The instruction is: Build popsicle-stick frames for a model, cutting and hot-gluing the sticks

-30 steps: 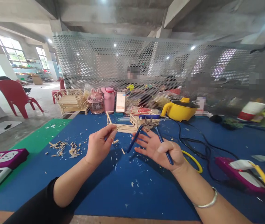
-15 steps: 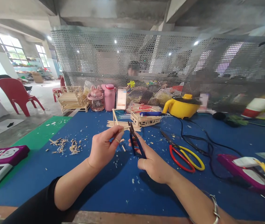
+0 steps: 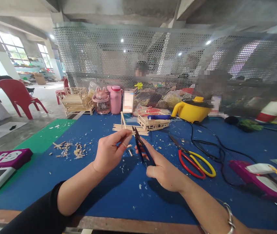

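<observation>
On the blue bench (image 3: pixel 119 195), which I follow from a distance, the small wooden frame (image 3: pixel 150 122) rests at the far side, while the right hand (image 3: pixel 164 169) is curled around the blue-handled cutters (image 3: pixel 145 149) and the left hand (image 3: pixel 114 143) pinches the thin stick (image 3: pixel 132 133) above the bench, nearer to me than the frame. I judge that the step in hand is trimming this stick, since its end lies at the cutter tips, although I cannot tell whether they bite. The next move, I think, calls for a steady pinch and a measured squeeze of the handles.
</observation>
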### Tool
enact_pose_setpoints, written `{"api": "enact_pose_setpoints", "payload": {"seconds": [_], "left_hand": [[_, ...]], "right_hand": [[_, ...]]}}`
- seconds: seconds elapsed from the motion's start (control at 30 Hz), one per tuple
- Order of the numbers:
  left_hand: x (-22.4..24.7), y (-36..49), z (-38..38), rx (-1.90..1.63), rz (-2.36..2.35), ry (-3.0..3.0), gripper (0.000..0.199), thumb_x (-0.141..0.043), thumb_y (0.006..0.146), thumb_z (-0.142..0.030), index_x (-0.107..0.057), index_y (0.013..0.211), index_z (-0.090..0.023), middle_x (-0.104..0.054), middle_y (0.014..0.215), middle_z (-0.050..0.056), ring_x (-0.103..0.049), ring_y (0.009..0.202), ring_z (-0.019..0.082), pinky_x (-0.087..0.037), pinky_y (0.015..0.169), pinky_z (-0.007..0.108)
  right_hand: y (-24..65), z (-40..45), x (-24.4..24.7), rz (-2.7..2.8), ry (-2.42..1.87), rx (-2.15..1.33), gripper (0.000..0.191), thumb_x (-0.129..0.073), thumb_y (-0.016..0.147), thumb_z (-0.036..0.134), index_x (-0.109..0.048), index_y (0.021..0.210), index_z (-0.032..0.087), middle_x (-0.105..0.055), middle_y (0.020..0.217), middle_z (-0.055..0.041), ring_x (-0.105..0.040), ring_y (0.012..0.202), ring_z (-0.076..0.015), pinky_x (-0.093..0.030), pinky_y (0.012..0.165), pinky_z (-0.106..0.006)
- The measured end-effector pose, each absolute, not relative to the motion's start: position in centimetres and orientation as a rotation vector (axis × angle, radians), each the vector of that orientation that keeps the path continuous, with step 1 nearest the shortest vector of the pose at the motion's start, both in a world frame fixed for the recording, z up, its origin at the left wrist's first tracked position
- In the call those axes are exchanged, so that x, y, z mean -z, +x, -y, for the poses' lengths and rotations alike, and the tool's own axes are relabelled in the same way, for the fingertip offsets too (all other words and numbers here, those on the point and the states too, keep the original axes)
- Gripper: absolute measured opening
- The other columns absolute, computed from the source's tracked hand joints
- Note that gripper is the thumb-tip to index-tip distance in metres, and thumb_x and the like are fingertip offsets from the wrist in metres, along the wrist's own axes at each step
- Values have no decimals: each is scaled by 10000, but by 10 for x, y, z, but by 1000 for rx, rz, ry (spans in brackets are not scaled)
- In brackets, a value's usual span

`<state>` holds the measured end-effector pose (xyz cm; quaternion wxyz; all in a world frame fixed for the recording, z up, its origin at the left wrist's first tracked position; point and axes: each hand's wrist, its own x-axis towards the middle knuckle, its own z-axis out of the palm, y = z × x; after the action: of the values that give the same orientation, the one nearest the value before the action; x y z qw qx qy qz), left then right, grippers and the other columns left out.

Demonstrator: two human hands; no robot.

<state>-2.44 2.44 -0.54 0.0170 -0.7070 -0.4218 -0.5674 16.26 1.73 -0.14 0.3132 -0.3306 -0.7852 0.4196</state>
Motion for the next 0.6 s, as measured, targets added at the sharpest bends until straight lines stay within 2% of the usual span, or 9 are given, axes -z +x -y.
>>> {"api": "enact_pose_setpoints", "payload": {"seconds": [0.23, 0.43, 0.6], "left_hand": [[5, -24, -24, 1763, 1302, -2197, 155, -576, 843, -245, -691, 932, -190, -740, 800, -3, -651, 611, 85, -520, 627, 158], [5, -24, -24, 1763, 1292, -2204, 150, -578, 843, -237, -689, 932, -187, -746, 823, 5, -660, 632, 89, -519, 628, 158], [5, -23, -23, 1773, 1275, -2185, 143, -583, 840, -234, -688, 926, -190, -740, 785, -9, -643, 592, 76, -511, 602, 148]], "right_hand": [[165, -18, 3, 2052, -860, -1124, 966, -434, 603, 5, -163, 1463, 350, -364, 1456, 56, -153, 1410, -243, -159, 1144, -508], [163, -17, 1, 2063, -871, -1114, 948, -433, 604, 4, -180, 1468, 299, -405, 1436, 11, -178, 1404, -240, -169, 1142, -485], [162, -17, 1, 2038, -857, -1135, 940, -431, 595, 6, -218, 1457, 314, -426, 1417, 7, -217, 1390, -242, -197, 1131, -477]]}}
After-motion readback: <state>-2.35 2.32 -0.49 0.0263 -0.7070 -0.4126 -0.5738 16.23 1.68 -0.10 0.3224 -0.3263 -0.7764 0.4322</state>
